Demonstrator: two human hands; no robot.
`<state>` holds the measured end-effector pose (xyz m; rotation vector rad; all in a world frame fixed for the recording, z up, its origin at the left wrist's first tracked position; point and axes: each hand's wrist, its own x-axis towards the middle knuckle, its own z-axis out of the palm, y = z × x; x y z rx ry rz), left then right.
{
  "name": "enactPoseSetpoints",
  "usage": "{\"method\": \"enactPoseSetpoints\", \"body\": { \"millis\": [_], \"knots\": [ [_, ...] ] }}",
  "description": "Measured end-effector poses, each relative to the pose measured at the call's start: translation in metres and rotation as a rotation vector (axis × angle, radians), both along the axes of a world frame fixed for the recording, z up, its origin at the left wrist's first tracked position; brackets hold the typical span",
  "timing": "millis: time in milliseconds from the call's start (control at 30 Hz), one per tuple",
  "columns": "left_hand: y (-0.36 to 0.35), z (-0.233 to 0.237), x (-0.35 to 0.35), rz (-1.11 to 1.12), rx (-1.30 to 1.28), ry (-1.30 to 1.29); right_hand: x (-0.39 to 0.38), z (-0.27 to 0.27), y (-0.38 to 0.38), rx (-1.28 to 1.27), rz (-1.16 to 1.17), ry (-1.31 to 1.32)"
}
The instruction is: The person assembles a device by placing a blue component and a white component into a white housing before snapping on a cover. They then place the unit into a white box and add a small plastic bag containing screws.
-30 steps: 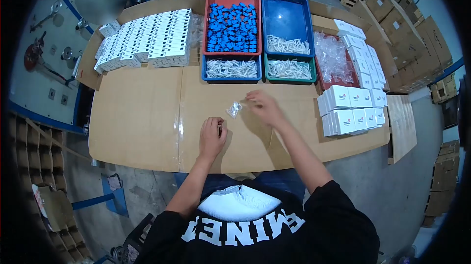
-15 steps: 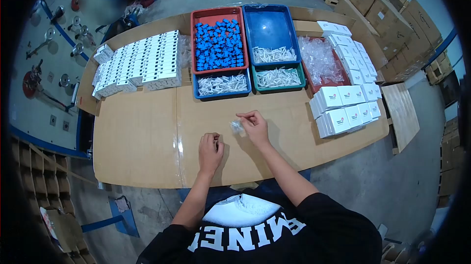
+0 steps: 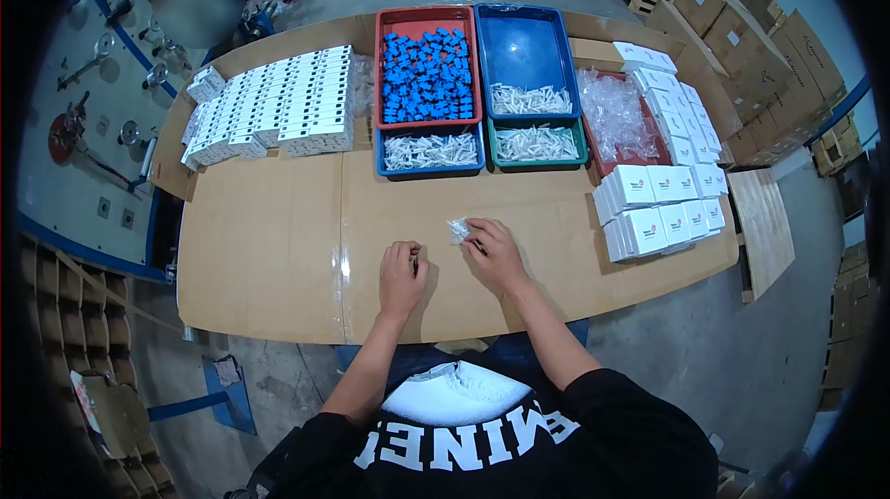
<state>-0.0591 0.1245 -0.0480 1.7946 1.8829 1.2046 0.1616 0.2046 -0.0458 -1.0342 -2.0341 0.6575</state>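
Above the cardboard tabletop, my right hand (image 3: 494,254) pinches a small clear plastic bag (image 3: 457,231) with whitish content that I cannot make out. The bag sticks out to the left of the fingertips. My left hand (image 3: 403,278) is beside it, with its fingers curled inward over the cardboard. Whatever those fingers hold, if anything, is hidden. Beyond the hands, a blue tray (image 3: 430,171) and a green tray (image 3: 539,164) hold many small white plastic pieces. Blue plastic parts (image 3: 426,77) fill most of a red tray (image 3: 378,63) behind them.
Rows of small white boxes (image 3: 278,110) stand at the left. White boxes with a logo (image 3: 646,230) are stacked at the right, beside clear plastic bags (image 3: 612,114) in a red tray. A larger blue tray (image 3: 519,45) stands at the back. Cardboard walls edge the table's far side.
My right hand has turned and shifted slightly right and down, and the clear bag now points up and left from its fingertips. My left hand stays curled at nearly the same spot.
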Motion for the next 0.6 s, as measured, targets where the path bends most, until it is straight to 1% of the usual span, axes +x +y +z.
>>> {"method": "enactPoseSetpoints", "body": {
  "millis": [67,133,167,233,267,333,367,433,533,600],
  "knots": [
    [-0.001,0.001,0.001,0.004,0.002,0.002,-0.003,0.003,-0.004,0.027,-0.016,-0.003],
    [-0.001,0.002,0.001,0.016,-0.017,-0.015,-0.009,0.002,-0.010,-0.128,-0.123,0.308],
    [0.000,0.002,0.000,0.017,-0.014,-0.014,-0.009,0.000,-0.008,-0.125,-0.122,0.310],
    [0.000,0.000,0.001,0.019,-0.009,-0.010,-0.005,-0.001,-0.005,-0.622,-0.203,0.824],
    [0.000,-0.001,0.002,0.013,-0.006,-0.012,0.000,-0.001,-0.004,-0.617,-0.208,0.824],
    [0.000,-0.002,0.001,0.015,-0.020,-0.001,0.007,0.014,-0.002,-0.850,-0.200,1.347],
    [0.000,-0.002,0.001,0.011,-0.016,-0.001,0.010,0.013,0.002,-0.845,-0.200,1.349],
    [0.000,-0.002,0.001,0.012,-0.021,0.002,0.014,0.009,0.010,-0.985,-0.296,1.297],
    [-0.001,0.002,0.002,0.012,-0.042,-0.020,0.021,0.005,0.012,-1.016,-0.274,1.352],
    [0.000,0.000,0.001,0.008,-0.027,-0.017,0.027,0.006,0.011,-1.027,-0.239,1.331]
  ]
}}
